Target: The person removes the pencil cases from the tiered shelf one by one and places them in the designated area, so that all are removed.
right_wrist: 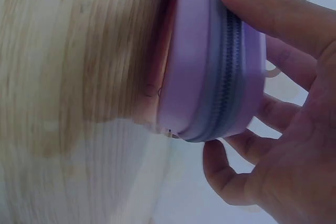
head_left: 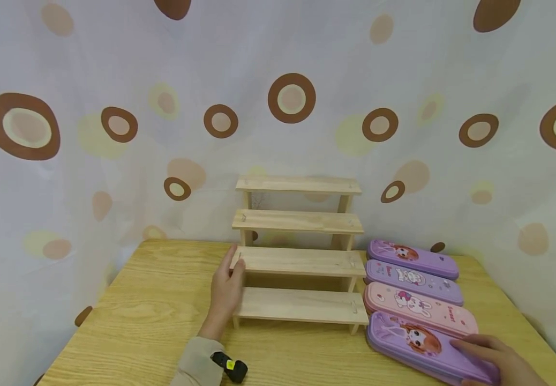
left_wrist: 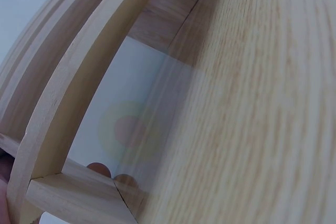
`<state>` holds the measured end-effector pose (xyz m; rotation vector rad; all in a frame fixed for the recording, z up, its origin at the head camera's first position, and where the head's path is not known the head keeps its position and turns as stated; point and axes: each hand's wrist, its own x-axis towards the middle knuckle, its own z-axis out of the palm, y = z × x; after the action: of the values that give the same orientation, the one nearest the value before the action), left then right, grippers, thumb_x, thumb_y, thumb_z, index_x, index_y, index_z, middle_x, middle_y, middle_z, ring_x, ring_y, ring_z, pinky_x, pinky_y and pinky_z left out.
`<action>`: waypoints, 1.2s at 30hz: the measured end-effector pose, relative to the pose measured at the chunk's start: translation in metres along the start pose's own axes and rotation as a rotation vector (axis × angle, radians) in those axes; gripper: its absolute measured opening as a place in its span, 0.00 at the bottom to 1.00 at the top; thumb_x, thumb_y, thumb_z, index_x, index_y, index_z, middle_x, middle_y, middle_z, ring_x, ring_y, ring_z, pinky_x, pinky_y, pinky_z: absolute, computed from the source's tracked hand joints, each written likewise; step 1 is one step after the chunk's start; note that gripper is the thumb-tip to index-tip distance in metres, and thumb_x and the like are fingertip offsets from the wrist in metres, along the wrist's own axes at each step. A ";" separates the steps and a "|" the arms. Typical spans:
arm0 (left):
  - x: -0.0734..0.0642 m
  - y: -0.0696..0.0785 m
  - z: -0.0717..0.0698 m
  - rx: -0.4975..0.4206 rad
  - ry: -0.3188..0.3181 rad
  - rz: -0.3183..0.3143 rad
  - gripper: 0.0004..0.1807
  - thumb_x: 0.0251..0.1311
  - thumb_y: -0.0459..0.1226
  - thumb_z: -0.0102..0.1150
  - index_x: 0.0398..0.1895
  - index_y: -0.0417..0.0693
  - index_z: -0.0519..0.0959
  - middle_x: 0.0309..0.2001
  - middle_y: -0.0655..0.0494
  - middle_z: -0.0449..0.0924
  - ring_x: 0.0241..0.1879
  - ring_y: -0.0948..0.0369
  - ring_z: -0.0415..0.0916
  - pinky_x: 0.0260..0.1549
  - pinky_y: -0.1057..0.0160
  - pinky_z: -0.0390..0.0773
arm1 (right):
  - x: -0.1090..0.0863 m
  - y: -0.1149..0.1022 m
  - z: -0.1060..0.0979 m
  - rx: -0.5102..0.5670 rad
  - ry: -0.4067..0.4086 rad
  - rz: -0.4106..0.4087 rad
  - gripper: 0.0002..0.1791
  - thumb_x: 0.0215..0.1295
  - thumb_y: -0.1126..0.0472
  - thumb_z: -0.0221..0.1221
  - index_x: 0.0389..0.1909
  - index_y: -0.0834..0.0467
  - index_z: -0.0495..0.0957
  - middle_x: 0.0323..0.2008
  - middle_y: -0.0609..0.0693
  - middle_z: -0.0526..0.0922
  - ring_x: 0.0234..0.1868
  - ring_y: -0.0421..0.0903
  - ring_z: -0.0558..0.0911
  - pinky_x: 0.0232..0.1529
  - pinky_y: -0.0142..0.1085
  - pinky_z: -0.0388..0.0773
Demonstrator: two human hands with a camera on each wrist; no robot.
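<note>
A four-step wooden display rack (head_left: 298, 261) of pale wood stands on the wooden table. At its left side my left hand (head_left: 227, 287) grips the end of the second step from the bottom, thumb near the top of the board. In the left wrist view, the rack's boards (left_wrist: 79, 72) fill the left, with a bit of that hand at the lower left edge. My right hand (head_left: 500, 359) holds the right end of the nearest purple pencil case (head_left: 403, 338), printed with a red-haired cartoon girl. The right wrist view shows the thumb at its zipper (right_wrist: 231, 40) and fingers around its end.
Behind the held case, a pink pencil case (head_left: 427, 308), a lilac one (head_left: 422, 281) and another purple one (head_left: 425, 260) lie in a row right of the rack. The wooden table (head_left: 157, 300) ends at a dotted cloth backdrop (head_left: 258, 48).
</note>
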<state>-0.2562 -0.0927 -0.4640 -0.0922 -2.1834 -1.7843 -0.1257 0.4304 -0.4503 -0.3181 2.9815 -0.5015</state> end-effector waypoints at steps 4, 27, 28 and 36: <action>0.000 0.000 0.000 -0.002 0.001 -0.003 0.27 0.76 0.46 0.45 0.76 0.60 0.61 0.14 0.58 0.63 0.15 0.64 0.61 0.16 0.66 0.67 | 0.003 0.002 0.002 0.018 -0.034 0.008 0.37 0.53 0.42 0.70 0.61 0.58 0.77 0.57 0.62 0.73 0.52 0.62 0.76 0.45 0.61 0.76; 0.004 0.000 -0.001 0.012 -0.006 -0.022 0.27 0.76 0.41 0.44 0.76 0.52 0.60 0.13 0.60 0.62 0.16 0.65 0.61 0.18 0.66 0.67 | 0.000 -0.019 -0.007 0.048 0.160 -0.060 0.32 0.57 0.46 0.70 0.61 0.56 0.78 0.55 0.62 0.76 0.54 0.71 0.73 0.42 0.68 0.73; 0.004 0.000 -0.001 0.012 -0.004 -0.013 0.27 0.76 0.42 0.45 0.76 0.52 0.60 0.13 0.60 0.62 0.15 0.65 0.61 0.17 0.66 0.67 | 0.000 -0.021 -0.008 0.053 0.157 -0.061 0.32 0.58 0.46 0.69 0.61 0.55 0.77 0.56 0.62 0.75 0.54 0.72 0.73 0.42 0.69 0.73; 0.001 -0.003 -0.004 0.013 -0.015 0.008 0.27 0.76 0.48 0.44 0.76 0.61 0.60 0.12 0.58 0.62 0.14 0.64 0.60 0.15 0.66 0.67 | 0.006 -0.046 -0.009 0.110 0.335 -0.150 0.32 0.54 0.52 0.73 0.62 0.45 0.78 0.56 0.42 0.77 0.58 0.32 0.70 0.43 0.27 0.75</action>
<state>-0.2570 -0.0972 -0.4660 -0.1111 -2.2012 -1.7704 -0.1236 0.3889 -0.4270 -0.4953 3.2471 -0.8058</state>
